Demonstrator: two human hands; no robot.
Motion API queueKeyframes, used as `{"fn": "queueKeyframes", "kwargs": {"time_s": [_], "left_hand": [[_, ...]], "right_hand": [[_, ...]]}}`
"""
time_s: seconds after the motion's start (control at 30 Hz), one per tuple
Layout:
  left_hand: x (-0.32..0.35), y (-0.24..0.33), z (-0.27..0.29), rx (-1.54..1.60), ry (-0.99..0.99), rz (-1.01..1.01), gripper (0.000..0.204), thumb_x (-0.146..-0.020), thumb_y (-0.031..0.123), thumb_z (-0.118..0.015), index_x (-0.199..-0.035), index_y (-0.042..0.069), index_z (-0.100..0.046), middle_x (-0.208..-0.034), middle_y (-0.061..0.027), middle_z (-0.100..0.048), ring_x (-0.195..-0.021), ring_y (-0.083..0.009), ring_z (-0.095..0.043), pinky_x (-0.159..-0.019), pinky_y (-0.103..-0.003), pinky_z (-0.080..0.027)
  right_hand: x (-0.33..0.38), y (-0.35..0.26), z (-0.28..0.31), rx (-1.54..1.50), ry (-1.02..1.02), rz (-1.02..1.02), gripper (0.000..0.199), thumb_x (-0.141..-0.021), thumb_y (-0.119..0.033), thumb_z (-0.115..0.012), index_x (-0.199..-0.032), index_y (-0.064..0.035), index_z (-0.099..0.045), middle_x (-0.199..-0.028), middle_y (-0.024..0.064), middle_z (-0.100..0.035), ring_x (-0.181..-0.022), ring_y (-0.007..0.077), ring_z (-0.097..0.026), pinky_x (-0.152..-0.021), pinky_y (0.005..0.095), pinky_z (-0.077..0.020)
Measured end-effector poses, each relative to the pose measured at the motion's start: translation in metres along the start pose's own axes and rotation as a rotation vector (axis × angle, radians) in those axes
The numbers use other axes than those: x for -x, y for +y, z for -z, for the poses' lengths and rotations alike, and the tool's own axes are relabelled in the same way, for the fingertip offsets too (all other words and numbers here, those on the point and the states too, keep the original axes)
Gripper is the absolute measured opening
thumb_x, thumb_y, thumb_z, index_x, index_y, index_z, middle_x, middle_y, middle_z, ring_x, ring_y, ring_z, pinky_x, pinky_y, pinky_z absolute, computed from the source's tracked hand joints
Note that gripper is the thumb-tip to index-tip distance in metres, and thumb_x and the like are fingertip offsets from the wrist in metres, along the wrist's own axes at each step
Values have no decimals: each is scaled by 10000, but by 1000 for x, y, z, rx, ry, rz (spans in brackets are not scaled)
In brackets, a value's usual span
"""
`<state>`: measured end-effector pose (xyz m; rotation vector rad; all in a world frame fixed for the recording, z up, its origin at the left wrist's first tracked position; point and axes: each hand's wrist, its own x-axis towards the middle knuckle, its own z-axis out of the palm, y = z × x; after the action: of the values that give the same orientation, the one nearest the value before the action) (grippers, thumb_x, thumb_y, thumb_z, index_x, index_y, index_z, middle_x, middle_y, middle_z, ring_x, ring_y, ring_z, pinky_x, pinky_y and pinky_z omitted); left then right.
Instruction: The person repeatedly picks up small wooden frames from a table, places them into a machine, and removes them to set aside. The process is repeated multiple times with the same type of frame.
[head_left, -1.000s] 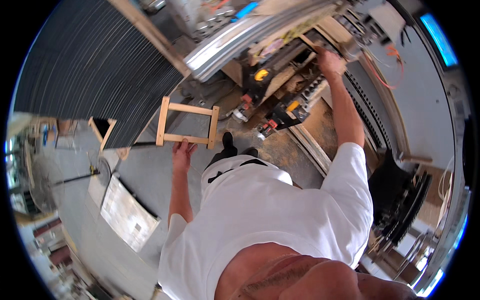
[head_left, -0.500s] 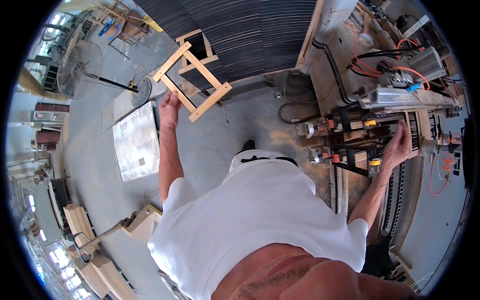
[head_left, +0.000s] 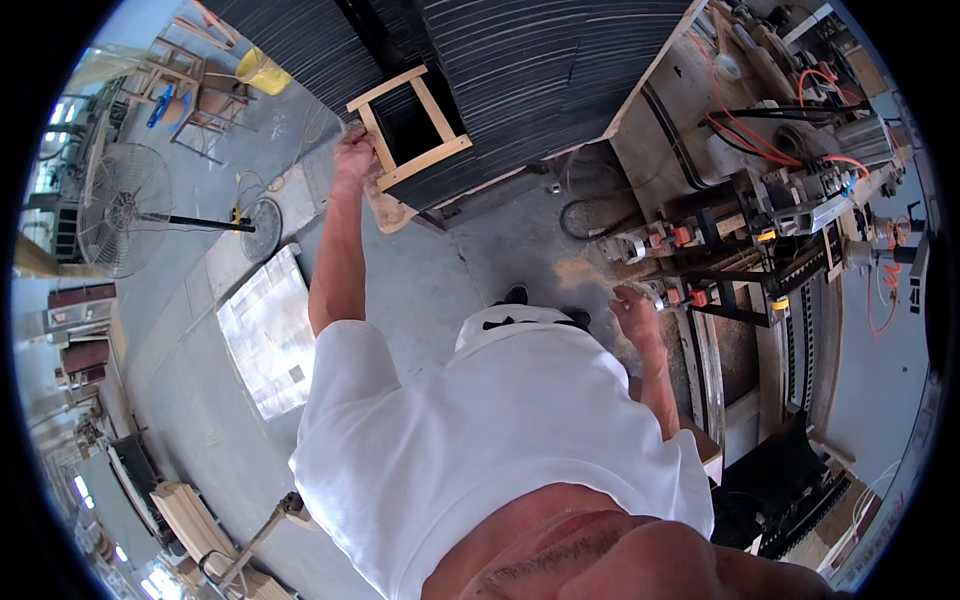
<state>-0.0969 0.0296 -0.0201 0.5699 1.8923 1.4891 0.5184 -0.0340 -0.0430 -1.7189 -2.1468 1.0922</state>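
Observation:
My left hand (head_left: 355, 157) is closed on the side of a small pale wooden frame (head_left: 428, 159), held at the edge of a tall stack of dark, ridged strips (head_left: 550, 75). Through the frame's middle I see a dark gap in the stack. A tan, rough-edged piece (head_left: 392, 208) shows just below the frame. My right hand (head_left: 637, 317) hangs in the air beside the machine's near clamps (head_left: 690, 297). Nothing shows in it, and its fingers are loosely bent and apart.
On the right stands a machine with rails, clamps and orange air hoses (head_left: 880, 160). A floor fan (head_left: 125, 210) and a pale flat sheet (head_left: 268, 330) are on the left. Sawdust (head_left: 578, 272) lies on the floor. Long boards (head_left: 200, 520) are stacked at lower left.
My left hand has carried the wooden frame forward to the dark stack, where another frame was seen. My right hand has come away from the machine, leftward toward my body.

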Motion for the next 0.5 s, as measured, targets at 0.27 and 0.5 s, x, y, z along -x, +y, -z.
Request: {"fn": "queueKeyframes", "kwargs": {"time_s": [0.27,0.5], "left_hand": [[84,21,-45,-394,233,-728,179,-878,101,-657,-1026,2,-681,-856,-84,-665,-713,-137,-608,-640,-266,-499],[226,-61,-158,-237,-678,-371,179,-886,129,-676,-1041,39,-671,-886,-42,-673,-781,-116,-600,-720,-269,-494]], "right_hand": [[32,23,-35,-67,50,-162,320,-830,-188,-687,-1115,-42,-669,-976,158,-704,-870,287,-688,-775,369,-537],[66,-10,27,-35,292,-157,333,-836,-181,-659,-1149,-68,-650,-982,176,-691,-898,353,-662,-805,412,-524]]}}
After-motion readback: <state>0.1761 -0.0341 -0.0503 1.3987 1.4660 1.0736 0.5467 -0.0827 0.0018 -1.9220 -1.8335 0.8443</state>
